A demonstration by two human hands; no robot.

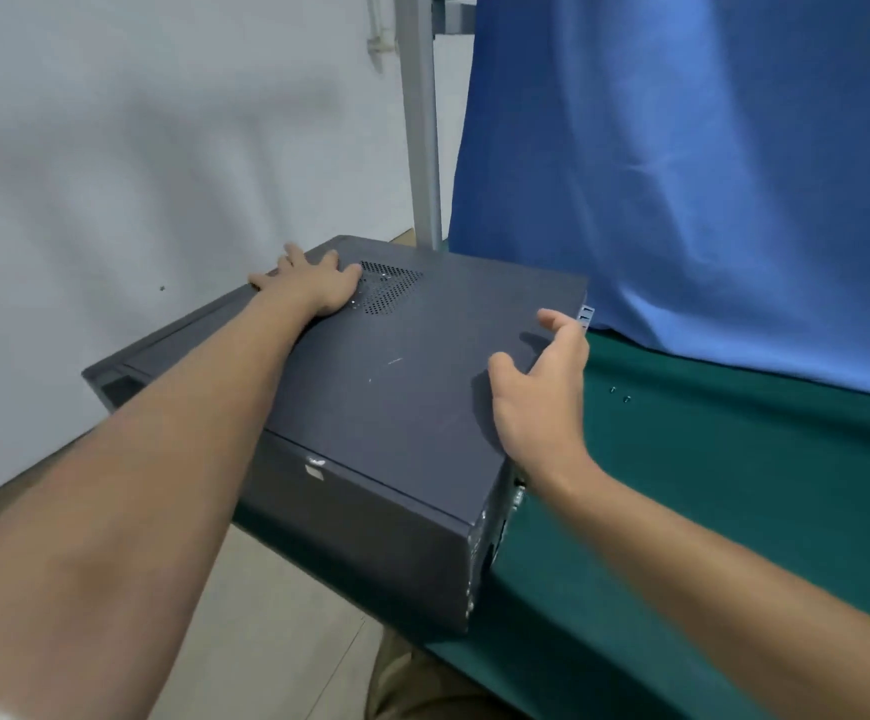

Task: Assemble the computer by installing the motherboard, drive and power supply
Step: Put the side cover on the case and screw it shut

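A dark grey computer case [381, 387] lies on its side at the left end of the green table [708, 459], its side panel facing up and closed. A round vent grille [390, 288] sits in that panel near the far edge. My left hand [313, 285] lies flat on the panel beside the grille, fingers spread. My right hand [542, 387] is at the panel's right edge with thumb and fingers loosely apart, holding nothing. The motherboard, drive and power supply are hidden inside the case or out of view.
Two small screws [620, 394] lie on the green table right of the case. A blue cloth [682, 174] hangs behind the table. A grey metal post [422, 122] stands at the back. The case overhangs the table's left edge above a pale floor [266, 641].
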